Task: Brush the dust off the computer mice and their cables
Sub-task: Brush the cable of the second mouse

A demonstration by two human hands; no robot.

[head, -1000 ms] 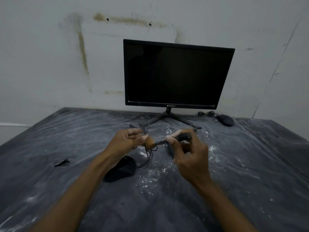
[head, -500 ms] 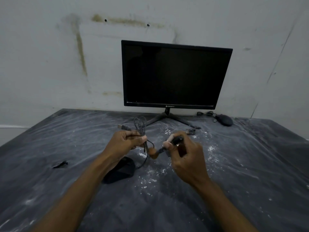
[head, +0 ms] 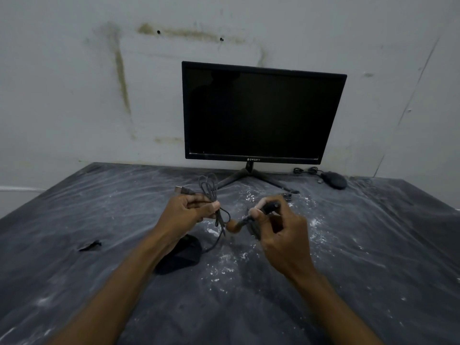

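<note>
My left hand (head: 185, 212) pinches the bundled cable (head: 211, 189) at frame centre, lifting it clear so my brush (head: 245, 221), clamped in my right hand (head: 281, 239), reaches it. Its mouse (head: 183, 255) rests below; another mouse (head: 334, 180) waits at right.

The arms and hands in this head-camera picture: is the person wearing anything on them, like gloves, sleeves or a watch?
Nothing that shows. The left hand and right hand are bare, without gloves, and no ring can be made out in this dim light. Both forearms are uncovered from the wrists down to the bottom edge of the picture: no sleeves, watch or bracelet in view.
</note>
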